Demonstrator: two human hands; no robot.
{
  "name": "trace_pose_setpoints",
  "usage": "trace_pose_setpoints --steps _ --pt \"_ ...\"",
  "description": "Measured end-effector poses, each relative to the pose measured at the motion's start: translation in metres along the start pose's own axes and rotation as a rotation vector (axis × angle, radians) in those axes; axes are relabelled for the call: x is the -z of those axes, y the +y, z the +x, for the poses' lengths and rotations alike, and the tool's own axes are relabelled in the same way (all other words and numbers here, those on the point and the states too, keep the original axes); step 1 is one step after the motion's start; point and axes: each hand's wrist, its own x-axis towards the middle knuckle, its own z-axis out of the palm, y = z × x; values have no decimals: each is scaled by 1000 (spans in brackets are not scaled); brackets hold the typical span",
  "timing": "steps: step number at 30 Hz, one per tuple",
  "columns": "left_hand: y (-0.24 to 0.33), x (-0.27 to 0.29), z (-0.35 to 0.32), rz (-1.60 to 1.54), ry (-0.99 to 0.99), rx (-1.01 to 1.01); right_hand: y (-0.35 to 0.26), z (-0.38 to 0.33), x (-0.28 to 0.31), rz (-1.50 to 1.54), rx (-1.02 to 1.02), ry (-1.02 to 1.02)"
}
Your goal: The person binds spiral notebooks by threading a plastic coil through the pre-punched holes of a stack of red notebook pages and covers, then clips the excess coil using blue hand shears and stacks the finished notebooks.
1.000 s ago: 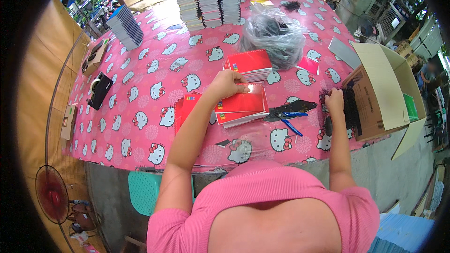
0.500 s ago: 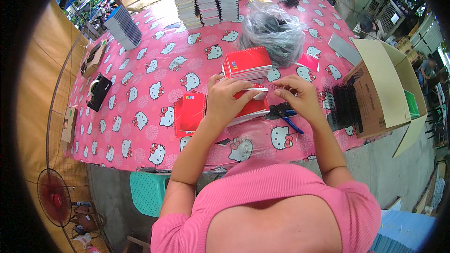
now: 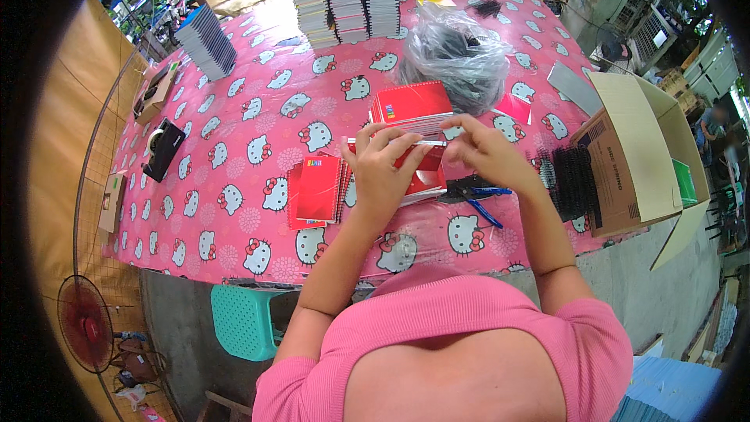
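Observation:
Between my hands a small red notebook (image 3: 406, 158) is held up on edge, its pale page edge on top. My left hand (image 3: 384, 158) is closed around it from the left, fingers over the upper edge. My right hand (image 3: 488, 152) pinches at the notebook's right end; whatever lies between its fingertips is too small to make out. Below sits a stack of red notebooks (image 3: 426, 183), partly covered by my left hand. Blue-handled pliers (image 3: 484, 205) lie right of that stack. Spiral-bound red notebooks (image 3: 319, 187) lie left of my left hand.
Behind my hands stand another red notebook stack (image 3: 412, 100) and a plastic bag of dark coils (image 3: 457, 55). Black spiral coils (image 3: 574, 180) lie beside an open cardboard box (image 3: 617, 164) at right. Tall notebook stacks (image 3: 348, 0) and a tape dispenser (image 3: 164, 152) stand farther off.
The notebook in my left hand has tipped more upright, and my left fingers have spread along its upper edge. My right hand has moved slightly left, to the notebook's end.

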Motion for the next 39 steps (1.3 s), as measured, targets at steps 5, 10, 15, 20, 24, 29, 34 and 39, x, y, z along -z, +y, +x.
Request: trace_pose_setpoints --steps 5,10,15,20,24,29,34,39 --pt "-5 4 1 -95 -103 58 13 3 -13 -440 420 207" --pt "-1 10 2 -104 -114 60 5 0 -18 -504 402 244" --pt "5 12 -2 -107 -108 72 -4 -6 -23 -454 364 306" --pt "6 7 -6 -43 -81 37 -3 -8 -25 -461 322 312" --pt "6 7 -7 -55 -80 45 6 -5 -24 -526 401 277" --pt "6 6 -8 -61 -78 40 0 -6 -34 -487 425 383" --pt "2 7 -9 -89 -46 -11 -26 -16 -3 -589 288 352" --pt "3 6 -6 -98 -50 0 -35 -9 12 -603 359 193"
